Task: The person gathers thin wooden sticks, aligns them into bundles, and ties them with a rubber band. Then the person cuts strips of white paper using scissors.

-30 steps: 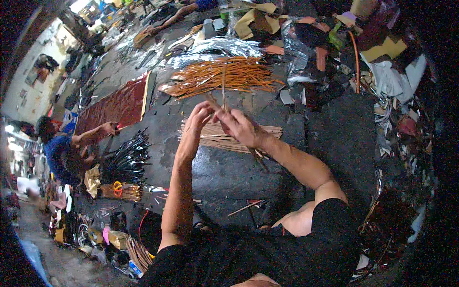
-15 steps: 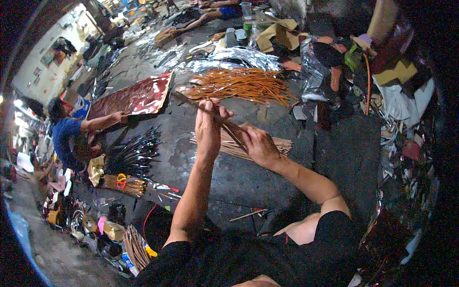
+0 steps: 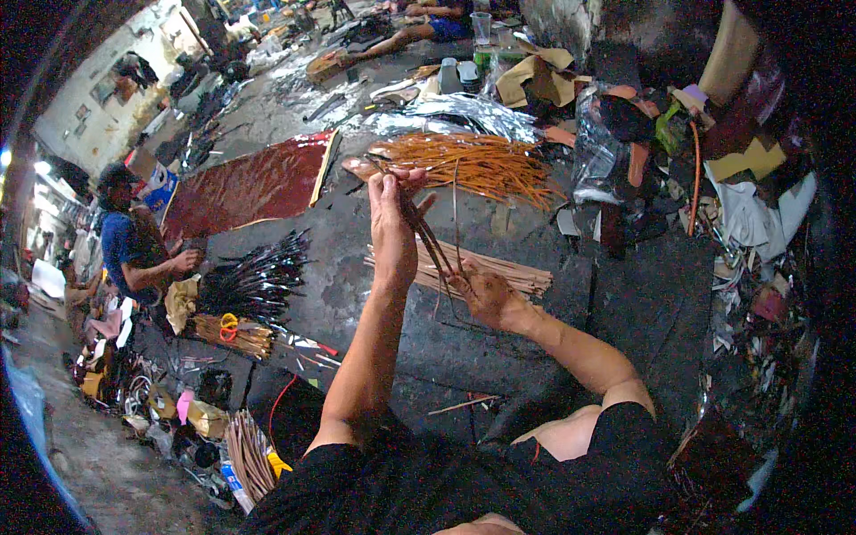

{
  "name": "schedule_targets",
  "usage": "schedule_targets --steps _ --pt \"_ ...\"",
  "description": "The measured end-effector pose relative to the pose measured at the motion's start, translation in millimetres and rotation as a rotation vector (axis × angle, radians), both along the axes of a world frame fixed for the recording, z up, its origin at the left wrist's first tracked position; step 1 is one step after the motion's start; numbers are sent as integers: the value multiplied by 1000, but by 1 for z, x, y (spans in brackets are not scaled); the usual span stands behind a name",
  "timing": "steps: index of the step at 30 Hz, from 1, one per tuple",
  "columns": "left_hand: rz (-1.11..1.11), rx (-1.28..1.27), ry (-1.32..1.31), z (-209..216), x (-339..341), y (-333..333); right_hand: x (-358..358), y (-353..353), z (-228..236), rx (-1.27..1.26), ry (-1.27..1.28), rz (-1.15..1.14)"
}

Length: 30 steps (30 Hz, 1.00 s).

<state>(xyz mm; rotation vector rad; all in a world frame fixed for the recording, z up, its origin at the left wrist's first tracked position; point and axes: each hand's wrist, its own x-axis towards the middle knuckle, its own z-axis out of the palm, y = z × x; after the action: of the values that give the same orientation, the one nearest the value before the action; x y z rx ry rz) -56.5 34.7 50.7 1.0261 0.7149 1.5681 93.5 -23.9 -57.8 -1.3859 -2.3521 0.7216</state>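
Note:
Several thin dark brown strips (image 3: 426, 234) slant between my two hands. My left hand (image 3: 392, 227) is closed around their upper part, its thumb sticking out to the right. Lower down, my right hand (image 3: 486, 296) pinches the strips near their lower end. One thin loose strand (image 3: 456, 205) rises from beside the right fingers. Beneath my right hand lies a bundle of pale tan strips (image 3: 522, 275) on the dark work surface (image 3: 339, 259). Just beyond my left fingers is a wide pile of orange-brown strips (image 3: 473, 165).
To the left, a person in a blue shirt (image 3: 125, 241) sits by a dark red sheet (image 3: 254, 183). Glossy black strips (image 3: 259, 276) and a bundle with a yellow band (image 3: 234, 334) lie nearer me. Silvery strips (image 3: 473, 114) are at the back; scraps (image 3: 758, 214) heap up at right.
My right hand has shifted slightly down, and the strips between my hands now show apart, with a loose strand standing up. The other person's arm has drawn back from the red sheet.

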Motion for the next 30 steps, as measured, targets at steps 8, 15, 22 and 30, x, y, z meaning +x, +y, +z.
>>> schedule_targets --steps 8,15,22,30 --pt "25 -213 -25 -34 -2 10 -10 -11 34 222 -52 -69" --pt "14 -190 60 -3 3 -8 8 -8 -8 241 -22 149" --pt "-42 27 400 -13 20 -34 19 17 76 246 613 -146" --pt "31 235 753 -15 36 -44 17 7 103 395 716 -295"
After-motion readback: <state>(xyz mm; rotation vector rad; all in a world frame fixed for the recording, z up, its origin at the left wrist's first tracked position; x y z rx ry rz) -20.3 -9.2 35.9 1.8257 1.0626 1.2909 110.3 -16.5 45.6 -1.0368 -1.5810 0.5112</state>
